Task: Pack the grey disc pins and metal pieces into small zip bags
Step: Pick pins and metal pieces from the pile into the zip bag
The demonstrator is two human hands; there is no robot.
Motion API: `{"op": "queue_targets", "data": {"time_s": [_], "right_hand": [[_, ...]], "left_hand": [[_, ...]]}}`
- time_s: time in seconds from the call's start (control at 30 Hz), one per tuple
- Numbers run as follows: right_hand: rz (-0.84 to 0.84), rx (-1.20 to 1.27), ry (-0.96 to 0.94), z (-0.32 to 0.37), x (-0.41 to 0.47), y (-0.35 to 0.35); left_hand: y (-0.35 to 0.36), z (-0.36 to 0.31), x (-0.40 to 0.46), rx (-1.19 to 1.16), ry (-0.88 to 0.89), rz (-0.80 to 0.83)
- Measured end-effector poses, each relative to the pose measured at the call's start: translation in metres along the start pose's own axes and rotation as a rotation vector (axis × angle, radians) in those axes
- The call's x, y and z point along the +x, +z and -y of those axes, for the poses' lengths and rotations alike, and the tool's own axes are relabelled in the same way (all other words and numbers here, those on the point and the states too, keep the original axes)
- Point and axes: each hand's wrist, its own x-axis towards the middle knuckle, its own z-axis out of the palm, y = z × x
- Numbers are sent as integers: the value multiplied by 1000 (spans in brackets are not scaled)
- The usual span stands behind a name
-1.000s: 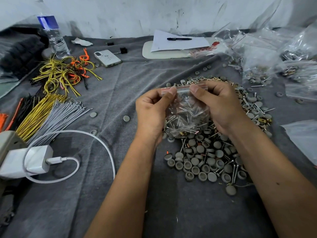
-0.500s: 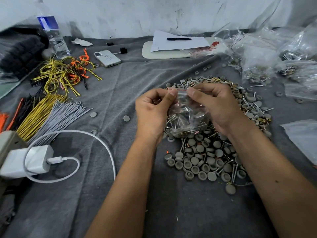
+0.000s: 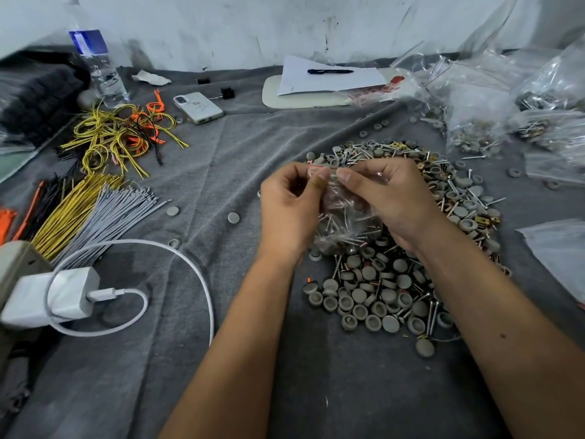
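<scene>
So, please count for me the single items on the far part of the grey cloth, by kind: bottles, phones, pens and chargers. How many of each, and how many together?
Water bottle: 1
Phone: 1
Pen: 1, lying on the paper
White charger: 1, though it sits at the near left, not far
Total: 4

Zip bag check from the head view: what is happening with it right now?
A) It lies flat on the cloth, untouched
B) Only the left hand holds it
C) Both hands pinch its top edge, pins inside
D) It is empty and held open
C: the left hand and right hand both pinch the top of the zip bag, which holds metal pins, above the pile of grey disc pins.
</scene>
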Motion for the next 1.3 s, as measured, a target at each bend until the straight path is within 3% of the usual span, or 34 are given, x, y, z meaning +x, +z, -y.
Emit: {"op": "queue_targets", "data": {"time_s": [0.1,0.27,0.53,0.7,0.93,1.17,1.3], "right_hand": [[-29,-18,-26,-1,0,-1],[8,-64,-99,1,-1,0],[-101,-29,-67,2,0,-5],[-143,35,-122,4,1,-7],[-272,246,-167,8,1,-13],[-361,198,-226,8,2,-16],[-362,230,-186,6,4,-17]], "left_hand": [[-3,2,1,-38,-41,-36],[-3,5,0,-80,-52,51],[-7,2,3,-176,-21,-53],[-3,-2,-2,-195,-178,62],[2,-5,-8,184,-62,359],[2,-3,-8,385,-6,347],[3,-3,-9,382,18,299]]}}
